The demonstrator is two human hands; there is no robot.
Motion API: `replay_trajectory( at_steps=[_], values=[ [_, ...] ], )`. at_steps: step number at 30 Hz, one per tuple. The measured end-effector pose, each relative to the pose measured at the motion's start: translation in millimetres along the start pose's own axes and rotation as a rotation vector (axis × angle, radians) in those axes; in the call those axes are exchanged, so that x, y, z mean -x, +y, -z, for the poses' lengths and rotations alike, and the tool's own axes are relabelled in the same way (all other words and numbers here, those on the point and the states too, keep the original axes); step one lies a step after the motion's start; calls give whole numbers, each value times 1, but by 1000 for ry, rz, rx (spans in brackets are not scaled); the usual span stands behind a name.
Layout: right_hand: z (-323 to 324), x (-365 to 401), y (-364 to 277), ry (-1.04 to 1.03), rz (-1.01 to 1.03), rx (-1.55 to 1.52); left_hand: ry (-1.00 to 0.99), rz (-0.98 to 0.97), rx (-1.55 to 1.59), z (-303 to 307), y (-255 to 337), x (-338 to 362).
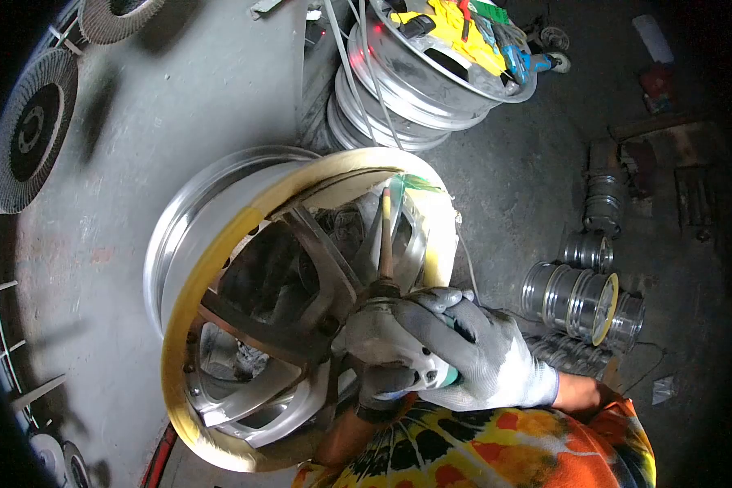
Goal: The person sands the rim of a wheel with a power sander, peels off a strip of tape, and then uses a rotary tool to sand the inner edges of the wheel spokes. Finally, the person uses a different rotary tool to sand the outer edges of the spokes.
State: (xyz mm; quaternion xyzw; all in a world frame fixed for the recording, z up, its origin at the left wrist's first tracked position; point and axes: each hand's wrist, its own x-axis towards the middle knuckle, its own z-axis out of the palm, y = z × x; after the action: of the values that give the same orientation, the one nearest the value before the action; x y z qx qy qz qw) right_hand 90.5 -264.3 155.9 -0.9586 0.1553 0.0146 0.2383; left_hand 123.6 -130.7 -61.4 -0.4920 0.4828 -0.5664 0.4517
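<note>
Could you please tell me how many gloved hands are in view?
2: the right hand on the power tool, and the left hand, partly hidden, at its lower edge in the picture. No more show.

One right hand [488, 358] and one left hand [386, 381] — two in all; one power tool [378, 335] in their grip; one yellow-edged wheel [256, 329] beneath them; at least two stacked rims [407, 106] beyond them; two large flap discs [32, 130] [120, 28] far left; more rims [577, 301] rightward — too dim to count.

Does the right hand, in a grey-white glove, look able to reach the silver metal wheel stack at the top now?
Probably not: the right hand grips the grey power tool, and the stack stands beyond the yellow-rimmed metal wheel.
</note>
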Motion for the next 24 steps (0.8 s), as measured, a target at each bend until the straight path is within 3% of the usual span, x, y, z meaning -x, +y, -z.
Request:
replay_trajectory(
  at_steps=[6, 12, 15, 16, 18, 19, 21, 22, 24],
  values=[
    [2, 2, 0, -13, 15, -28, -22, 11, 86, 4, 5, 0],
    [0, -2, 7, -17, -39, -46, -65, 59, 363, 0, 14, -9],
    [-3, -4, 11, 22, -40, -58, 218, -229, -914, -36, -33, -22],
    [-3, -4, 11, 23, -40, -57, 218, -228, -915, -31, -25, -22],
    [-2, -3, 10, 3, -37, -34, 75, -101, -87, -23, -10, -23],
    [-2, -3, 10, 4, -37, -35, 75, -102, -87, -19, -6, -20],
    [-3, -4, 10, 6, -40, -48, 127, -186, -735, -24, -21, -22],
    [-2, -2, 9, 6, -39, -48, 127, -187, -735, -15, -32, -29],
    [0, 1, 7, 5, -64, -44, -376, 719, 857, 15, -51, -53]
  ],
)
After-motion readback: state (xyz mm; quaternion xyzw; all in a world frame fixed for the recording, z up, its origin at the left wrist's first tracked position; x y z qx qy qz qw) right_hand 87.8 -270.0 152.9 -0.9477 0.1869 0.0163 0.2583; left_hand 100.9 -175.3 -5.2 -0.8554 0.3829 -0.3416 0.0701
